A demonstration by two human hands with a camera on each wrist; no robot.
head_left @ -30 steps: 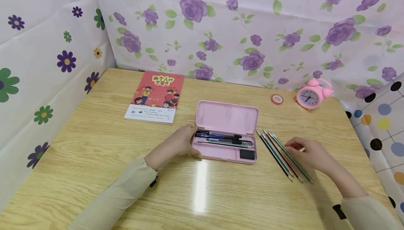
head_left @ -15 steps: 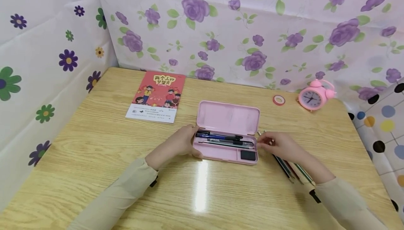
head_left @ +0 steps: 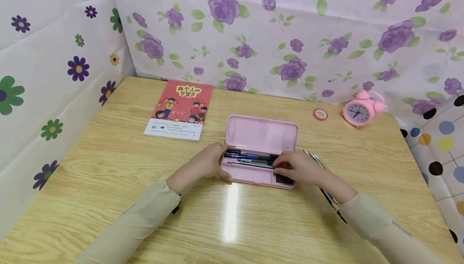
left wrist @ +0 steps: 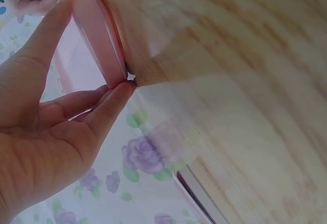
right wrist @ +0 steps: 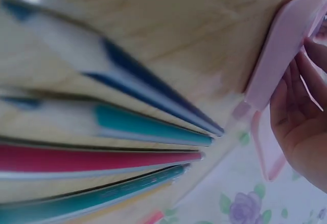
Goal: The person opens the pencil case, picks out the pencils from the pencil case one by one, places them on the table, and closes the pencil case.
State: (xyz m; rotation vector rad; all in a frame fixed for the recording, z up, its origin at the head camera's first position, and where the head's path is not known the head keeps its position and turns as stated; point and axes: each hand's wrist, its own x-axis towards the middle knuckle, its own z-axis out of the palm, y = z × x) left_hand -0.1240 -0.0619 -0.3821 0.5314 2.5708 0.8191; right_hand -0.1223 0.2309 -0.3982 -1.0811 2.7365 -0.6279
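Note:
A pink pencil case (head_left: 259, 133) lies open on the table, with several pens (head_left: 250, 157) in its long compartment and a black eraser (head_left: 284, 179) in the small one. My left hand (head_left: 207, 161) grips the case's left end between thumb and fingers, as the left wrist view also shows. Over the right part of the case is my right hand (head_left: 302, 167), its fingertips down among the pens beside the eraser. Whether they pinch a pen is hidden. Several pencils (right wrist: 153, 98) lie on the table just right of the case, partly beneath my right forearm.
A red and white booklet (head_left: 179, 111) lies at the back left. Toward the back right are a roll of tape (head_left: 320, 114) and a pink alarm clock (head_left: 357, 112). Flowered sheets (head_left: 253, 26) stand along the table's back and left sides.
My right hand has moved left from the loose pencils, past the case's right edge, to over its compartments. The left hand keeps its grip on the case, which stays in place.

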